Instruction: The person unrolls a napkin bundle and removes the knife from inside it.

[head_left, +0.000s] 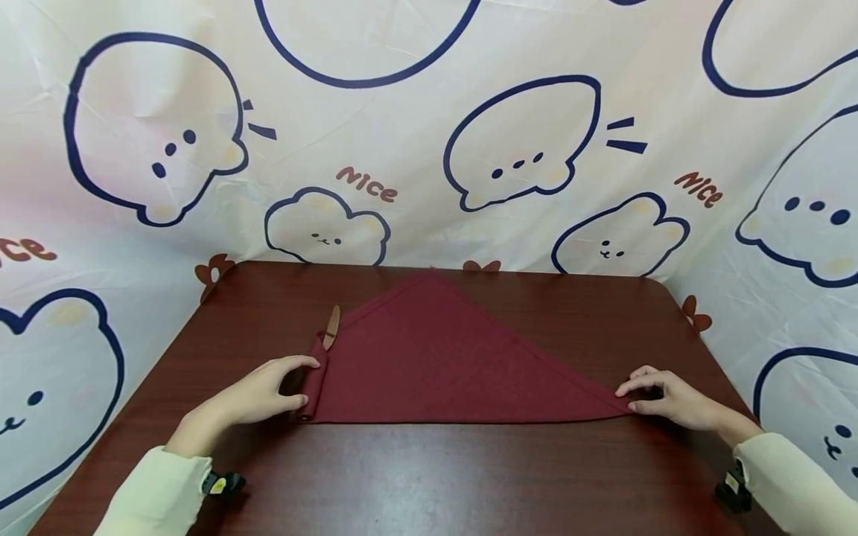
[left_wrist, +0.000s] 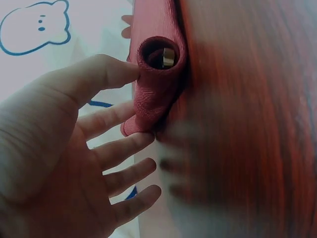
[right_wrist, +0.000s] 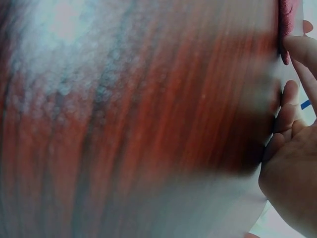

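"One red cloth (head_left: 429, 357), seen from the head, lies as a triangle on the brown surface (head_left: 429, 476). How does it sit?"

"Its long straight edge runs side to side, nearest the person, and its peak points away. The left end is wound into a roll (head_left: 313, 383), whose long axis runs away from the person, leaning slightly right."

"Is that a knife (head_left: 331, 327)?"

"By its shape, yes. It sticks out of the roll's far end."

"Which of the hands is nearer the roll?"

"The left hand (head_left: 258, 391), just beside it on the outer side. Thumb and forefinger touch it, spread apart, not wrapped round. The right hand (head_left: 680, 402) is well apart, pinching the cloth's right corner. So the flat part stretches between them, to the right of the roll."

"And the left wrist view?"

"It looks into the roll's hollow near end, where a shiny end (left_wrist: 168, 58) of something shows. The thumb touches beside the rim; the other fingers are loosely straight and parted."

"The right wrist?"

"Mostly blurred surface. The thumb meets the corner, another fingertip just beyond it: a light pinch, I judge."
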Demonstrator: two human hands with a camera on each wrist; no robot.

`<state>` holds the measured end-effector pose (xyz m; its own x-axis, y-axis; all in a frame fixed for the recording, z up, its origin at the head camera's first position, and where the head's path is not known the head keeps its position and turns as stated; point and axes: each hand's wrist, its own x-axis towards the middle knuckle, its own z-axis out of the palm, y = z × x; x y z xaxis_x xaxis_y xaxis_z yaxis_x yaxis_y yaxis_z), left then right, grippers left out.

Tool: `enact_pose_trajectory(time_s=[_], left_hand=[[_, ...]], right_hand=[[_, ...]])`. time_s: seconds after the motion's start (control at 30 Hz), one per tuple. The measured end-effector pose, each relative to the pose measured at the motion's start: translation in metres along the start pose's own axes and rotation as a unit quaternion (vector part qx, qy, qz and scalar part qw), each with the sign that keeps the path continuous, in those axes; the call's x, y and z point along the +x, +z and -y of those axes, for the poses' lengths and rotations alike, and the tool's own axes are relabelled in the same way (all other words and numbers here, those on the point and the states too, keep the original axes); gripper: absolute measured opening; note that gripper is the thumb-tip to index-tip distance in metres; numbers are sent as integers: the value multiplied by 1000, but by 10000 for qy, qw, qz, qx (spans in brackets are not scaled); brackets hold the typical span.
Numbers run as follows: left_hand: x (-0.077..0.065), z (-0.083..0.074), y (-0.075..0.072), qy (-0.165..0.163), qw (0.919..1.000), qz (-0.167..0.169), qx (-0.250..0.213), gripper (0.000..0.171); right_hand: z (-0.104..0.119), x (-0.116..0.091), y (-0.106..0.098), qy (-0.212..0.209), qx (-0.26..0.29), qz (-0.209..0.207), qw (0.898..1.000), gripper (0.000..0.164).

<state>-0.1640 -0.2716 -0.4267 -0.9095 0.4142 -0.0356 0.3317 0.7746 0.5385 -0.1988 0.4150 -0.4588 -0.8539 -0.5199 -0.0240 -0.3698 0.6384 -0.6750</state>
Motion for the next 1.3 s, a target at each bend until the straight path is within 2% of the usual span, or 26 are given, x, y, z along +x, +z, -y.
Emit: enact_pose_trajectory(time_s=[0.33, 0.6, 0.97, 1.2, 1.3], left_hand=[[-1, 4, -2, 13, 10000, -38, -1, 50], [-2, 4, 1, 74, 9998, -195, 42, 49], [0, -2, 0, 117, 9989, -437, 94, 47], [1, -10, 1, -84, 9982, -571, 140, 51], [2, -13, 3, -75, 9983, -557, 137, 52]], right_hand=[[2, 1, 0, 53, 107, 51, 9999, 19], [1, -1, 0, 89, -13, -39, 10000, 18], [1, -1, -2, 123, 73, 25, 9999, 19], [2, 0, -1, 185, 134, 21, 9997, 19], [2, 0, -1, 235, 139, 42, 9996, 19]])
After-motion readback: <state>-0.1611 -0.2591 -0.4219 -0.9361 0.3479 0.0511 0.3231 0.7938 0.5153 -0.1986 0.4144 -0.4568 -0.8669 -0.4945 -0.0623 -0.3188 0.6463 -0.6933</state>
